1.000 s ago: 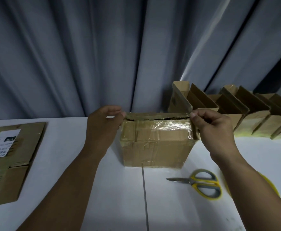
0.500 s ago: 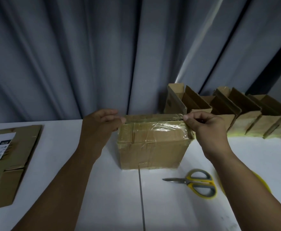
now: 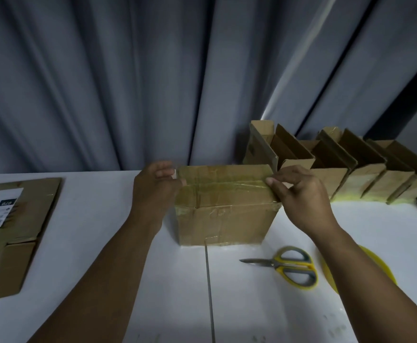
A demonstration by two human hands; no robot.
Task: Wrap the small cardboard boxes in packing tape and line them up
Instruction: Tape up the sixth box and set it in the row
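A small cardboard box [image 3: 223, 219] wrapped in shiny packing tape stands on the white table [image 3: 98, 206] in the middle. My left hand [image 3: 154, 191] pinches the box's top flap at its left end. At the right end of that flap my right hand [image 3: 299, 194] pinches it between thumb and fingers. The top flaps lie nearly flat. A yellow roll of packing tape [image 3: 373, 263] lies to the right, partly hidden under my right forearm.
A row of several open cardboard boxes [image 3: 338, 167] stands along the back right, against a grey curtain [image 3: 153, 82]. Yellow-handled scissors [image 3: 291, 266] lie in front of the box. Flattened cardboard with a label [image 3: 12, 231] lies at the left.
Both hands have pushed the top flap down and forward, so the box top now lies closed and flatter. The view has tilted slightly.
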